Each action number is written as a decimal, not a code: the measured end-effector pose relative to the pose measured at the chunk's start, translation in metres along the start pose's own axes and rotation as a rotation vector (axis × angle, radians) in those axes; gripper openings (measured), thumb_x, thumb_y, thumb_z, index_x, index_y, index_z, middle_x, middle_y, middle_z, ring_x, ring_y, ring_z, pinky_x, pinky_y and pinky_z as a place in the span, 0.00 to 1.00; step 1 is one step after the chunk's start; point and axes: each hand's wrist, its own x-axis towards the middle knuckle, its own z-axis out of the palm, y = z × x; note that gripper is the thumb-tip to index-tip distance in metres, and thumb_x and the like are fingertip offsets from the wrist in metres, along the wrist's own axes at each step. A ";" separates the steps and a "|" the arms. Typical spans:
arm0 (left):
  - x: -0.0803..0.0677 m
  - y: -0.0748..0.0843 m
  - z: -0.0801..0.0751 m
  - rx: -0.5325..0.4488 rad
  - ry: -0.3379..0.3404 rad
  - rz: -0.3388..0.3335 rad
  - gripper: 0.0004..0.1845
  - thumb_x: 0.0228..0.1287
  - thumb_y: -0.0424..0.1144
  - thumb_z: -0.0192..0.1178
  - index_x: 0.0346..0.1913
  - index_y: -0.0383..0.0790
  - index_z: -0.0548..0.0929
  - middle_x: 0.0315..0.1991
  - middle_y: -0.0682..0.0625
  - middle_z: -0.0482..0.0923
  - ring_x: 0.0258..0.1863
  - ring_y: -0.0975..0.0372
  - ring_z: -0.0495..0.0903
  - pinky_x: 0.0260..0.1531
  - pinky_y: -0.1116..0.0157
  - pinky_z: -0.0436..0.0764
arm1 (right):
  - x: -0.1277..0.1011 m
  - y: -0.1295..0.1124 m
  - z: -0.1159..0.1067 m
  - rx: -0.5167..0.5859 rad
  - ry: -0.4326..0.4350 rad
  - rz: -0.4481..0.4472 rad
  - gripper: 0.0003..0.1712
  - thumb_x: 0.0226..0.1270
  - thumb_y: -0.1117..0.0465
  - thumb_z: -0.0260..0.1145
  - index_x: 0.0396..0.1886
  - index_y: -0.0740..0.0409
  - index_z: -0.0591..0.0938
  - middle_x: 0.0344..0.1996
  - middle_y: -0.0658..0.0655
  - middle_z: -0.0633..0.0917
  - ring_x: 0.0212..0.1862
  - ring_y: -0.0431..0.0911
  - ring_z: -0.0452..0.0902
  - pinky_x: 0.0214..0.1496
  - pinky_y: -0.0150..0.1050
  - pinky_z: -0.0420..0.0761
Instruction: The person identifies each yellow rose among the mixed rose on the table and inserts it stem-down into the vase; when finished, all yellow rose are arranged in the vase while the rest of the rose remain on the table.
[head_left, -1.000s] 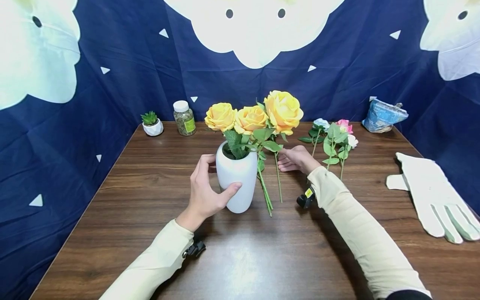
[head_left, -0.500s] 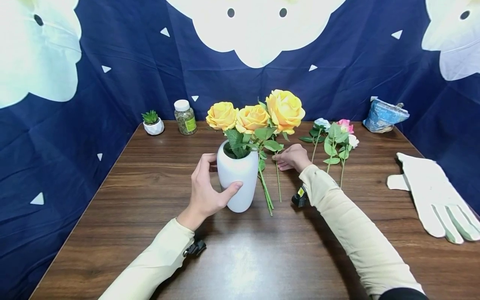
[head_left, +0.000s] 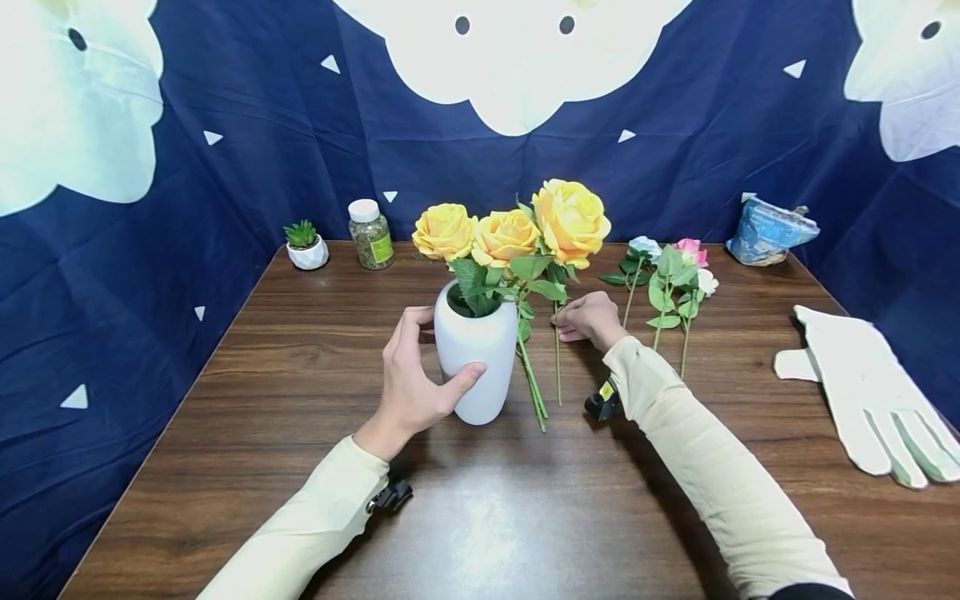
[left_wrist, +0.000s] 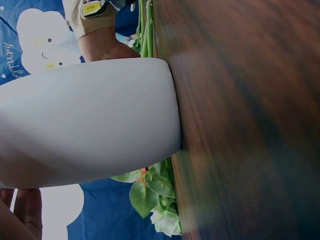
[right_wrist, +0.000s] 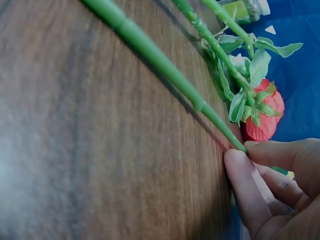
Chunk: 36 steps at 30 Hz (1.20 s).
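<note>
Yellow roses [head_left: 517, 229], three full artificial blooms with pale orange-tinged petals and serrated green leaves, rise together near the middle of a dark wood-grain table [head_left: 300, 375]. One bloom stands in a smooth, matte white vase [head_left: 476, 358]; the stems [head_left: 557, 358] of the other two run down outside it to the tabletop at its right. The vase is rounded, narrowing slightly toward its base, and sits upright on the table. The left hand [head_left: 412, 379] grips the vase, thumb curled across its front and fingers wrapped behind. The right hand [head_left: 592, 319] pinches the thin green stem of the tallest rose between thumb and fingertips [right_wrist: 245, 185], just beside the vase; the right wrist view shows the stem as a slim, jointed plastic rod slanting over the wood. Behind the right hand, smaller pink and white flowers [head_left: 675, 279] lie flat on the table. A white glove [head_left: 862, 392] lies at the far right, well apart from the vase, and a lidded jar [head_left: 369, 235] and small potted succulent [head_left: 303, 247] stand at the back left edge.
</note>
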 end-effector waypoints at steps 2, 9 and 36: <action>0.000 0.000 0.000 0.004 -0.001 -0.004 0.48 0.58 0.74 0.61 0.55 0.27 0.75 0.47 0.38 0.80 0.42 0.53 0.80 0.41 0.55 0.81 | -0.001 0.001 0.000 0.023 -0.005 0.001 0.18 0.66 0.72 0.68 0.54 0.77 0.84 0.19 0.50 0.86 0.19 0.36 0.83 0.32 0.31 0.86; 0.000 0.001 0.000 0.010 0.001 -0.003 0.47 0.58 0.74 0.61 0.55 0.28 0.75 0.47 0.38 0.80 0.42 0.52 0.80 0.42 0.57 0.81 | -0.003 0.002 -0.002 0.102 -0.021 -0.002 0.20 0.68 0.73 0.65 0.57 0.81 0.80 0.21 0.49 0.84 0.23 0.37 0.83 0.35 0.30 0.86; 0.000 0.000 0.000 0.011 0.009 0.002 0.45 0.58 0.72 0.63 0.54 0.28 0.76 0.47 0.38 0.80 0.42 0.51 0.80 0.40 0.52 0.80 | -0.020 0.003 -0.026 0.426 -0.042 -0.153 0.13 0.73 0.76 0.57 0.53 0.79 0.77 0.24 0.51 0.86 0.28 0.38 0.86 0.37 0.29 0.86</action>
